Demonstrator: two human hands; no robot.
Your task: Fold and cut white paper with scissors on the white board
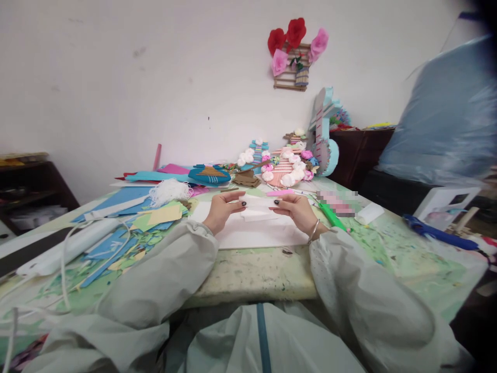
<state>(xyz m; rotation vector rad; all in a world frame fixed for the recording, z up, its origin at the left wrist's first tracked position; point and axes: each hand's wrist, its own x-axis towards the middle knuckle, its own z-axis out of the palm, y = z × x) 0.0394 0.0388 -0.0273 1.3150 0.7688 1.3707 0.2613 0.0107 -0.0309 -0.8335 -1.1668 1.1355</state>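
A small piece of white paper [258, 205] is stretched between my two hands, above a larger white sheet [254, 234] lying on the table. My left hand [224, 210] pinches its left end between thumb and fingers. At the other end, my right hand [298, 211] pinches it the same way, a bracelet on the wrist. The paper looks folded or layered, though its exact folds cannot be made out. Just right of my right hand lies a bright green tool [332, 216], partly beside a blurred pinkish patch.
Paper scraps [149, 235], a white cord and a bundle of white string [171, 191] cover the left side. Craft pieces with paper flowers [285, 166] stand at the back. A blue-handled tool [438, 233] lies at the right edge. The table's front edge [252, 292] is close to my body.
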